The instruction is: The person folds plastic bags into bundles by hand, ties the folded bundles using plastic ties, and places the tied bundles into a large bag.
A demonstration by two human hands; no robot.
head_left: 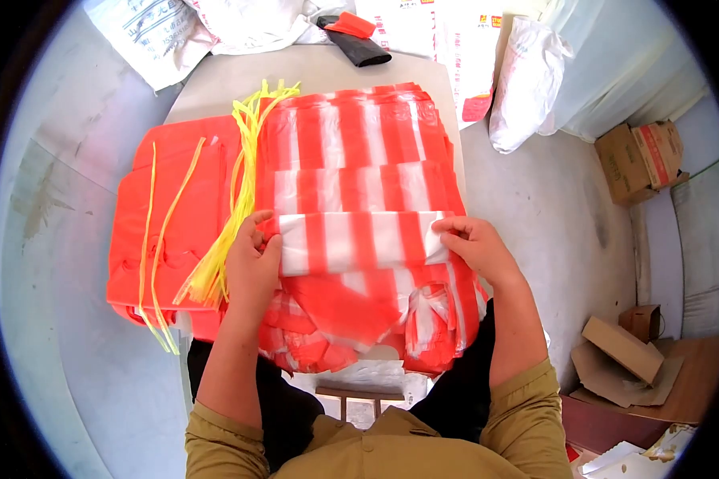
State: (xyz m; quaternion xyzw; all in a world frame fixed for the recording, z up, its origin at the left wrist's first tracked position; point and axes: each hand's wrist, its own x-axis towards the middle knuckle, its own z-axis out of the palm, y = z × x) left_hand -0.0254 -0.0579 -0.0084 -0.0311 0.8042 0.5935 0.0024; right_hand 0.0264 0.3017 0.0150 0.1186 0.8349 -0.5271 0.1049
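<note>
A stack of red-and-white striped plastic bags (359,144) lies on the table in front of me. The top bag is folded over into a flat band (362,243) across the middle of the pile. At the band's left end, my left hand (254,254) has its fingers curled with the thumb close to them, gripping the edge. My right hand (479,246) pinches the opposite end between thumb and fingers. Below the band, the bags' crumpled lower parts (335,311) spread toward the table's near edge. A bundle of yellow strips (248,160) lies along the pile's left side, beside my left hand.
Plain red bags (188,176) are stacked at the left, with two loose yellow strips (161,223) on top. A black-and-red item (358,44) lies at the table's far end. White sacks (527,88) stand beyond. Cardboard boxes (635,164) sit on the right.
</note>
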